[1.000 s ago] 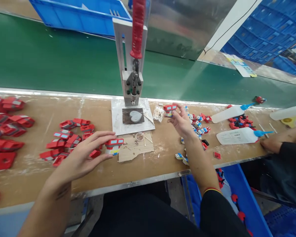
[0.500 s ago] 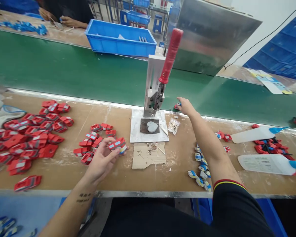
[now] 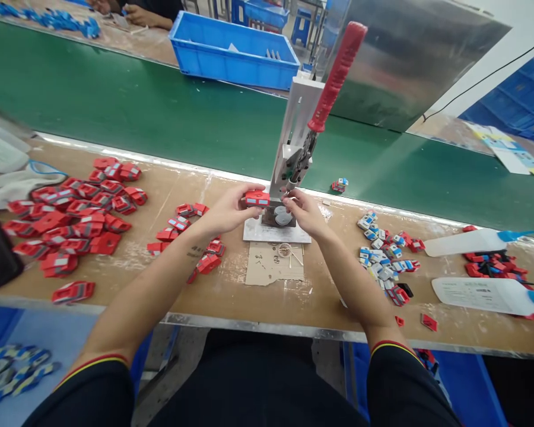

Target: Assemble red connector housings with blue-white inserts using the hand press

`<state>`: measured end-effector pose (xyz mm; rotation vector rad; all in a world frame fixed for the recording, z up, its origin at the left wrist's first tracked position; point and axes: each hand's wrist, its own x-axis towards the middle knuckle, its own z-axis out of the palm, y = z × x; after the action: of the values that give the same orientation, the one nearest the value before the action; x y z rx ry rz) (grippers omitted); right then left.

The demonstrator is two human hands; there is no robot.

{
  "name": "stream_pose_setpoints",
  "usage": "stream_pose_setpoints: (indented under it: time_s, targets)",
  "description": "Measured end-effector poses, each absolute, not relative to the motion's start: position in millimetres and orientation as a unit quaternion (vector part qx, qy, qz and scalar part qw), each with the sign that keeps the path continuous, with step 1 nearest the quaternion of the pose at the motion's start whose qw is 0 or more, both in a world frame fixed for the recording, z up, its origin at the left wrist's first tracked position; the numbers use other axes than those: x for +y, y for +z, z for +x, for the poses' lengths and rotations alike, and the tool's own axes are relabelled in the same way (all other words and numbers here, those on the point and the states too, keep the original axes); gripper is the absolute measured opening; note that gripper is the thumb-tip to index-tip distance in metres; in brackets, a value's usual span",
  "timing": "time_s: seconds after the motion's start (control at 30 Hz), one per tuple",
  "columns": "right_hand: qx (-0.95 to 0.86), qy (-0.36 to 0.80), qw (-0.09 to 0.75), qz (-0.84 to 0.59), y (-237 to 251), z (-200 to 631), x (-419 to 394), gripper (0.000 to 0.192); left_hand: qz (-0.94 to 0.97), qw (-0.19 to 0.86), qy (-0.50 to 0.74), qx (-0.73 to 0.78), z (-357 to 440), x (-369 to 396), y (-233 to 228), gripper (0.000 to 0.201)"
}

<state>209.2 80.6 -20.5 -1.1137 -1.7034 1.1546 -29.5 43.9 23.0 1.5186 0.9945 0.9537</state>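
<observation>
My left hand (image 3: 234,207) is closed on a red toy car body (image 3: 257,198) with pale windows, held just left of the press column. To the right of the press plunger, my right hand (image 3: 309,213) is raised with its fingers bent and slightly apart; nothing shows in it. Between and beyond the hands stands a toggle press (image 3: 289,151) with a red handle (image 3: 338,77). Its base plate (image 3: 253,231) carries a dark block with a grey heart-shaped pad (image 3: 283,216). An assembled toy car (image 3: 339,185) rests on the green belt's near edge.
Red car bodies lie in a large pile (image 3: 78,219) and a smaller group (image 3: 209,261) at left. White-and-blue car parts (image 3: 382,255) and glue bottles (image 3: 480,295) are at right. Cardboard (image 3: 256,270) with cotton swabs lies in front. Across the green belt (image 3: 160,112) stands a blue crate (image 3: 234,59).
My right hand has come back from the belt edge to the press, leaving a toy car on the belt. My left hand has moved up and right with the red car body.
</observation>
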Motion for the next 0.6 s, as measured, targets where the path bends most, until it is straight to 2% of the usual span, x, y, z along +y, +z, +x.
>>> stream_pose_setpoints:
  time_s: [0.27,0.47,0.53,0.6]
  targets:
    - [-0.614,0.388,0.482,-0.490,-18,192,87,0.028,0.655,0.481,0.413,0.411,-35,38,6,0.049]
    - [-0.638,0.353,0.442,-0.523,-19,208,74,0.042,0.632,0.464,0.457,0.420,-33,55,-14,0.048]
    - [-0.645,0.296,0.464,-0.531,-14,227,72,0.045,0.632,0.459,0.458,0.425,-28,61,-20,0.047]
    - [-0.652,0.196,0.524,-0.511,3,244,75,0.045,0.641,0.446,0.453,0.430,-20,68,-25,0.046]
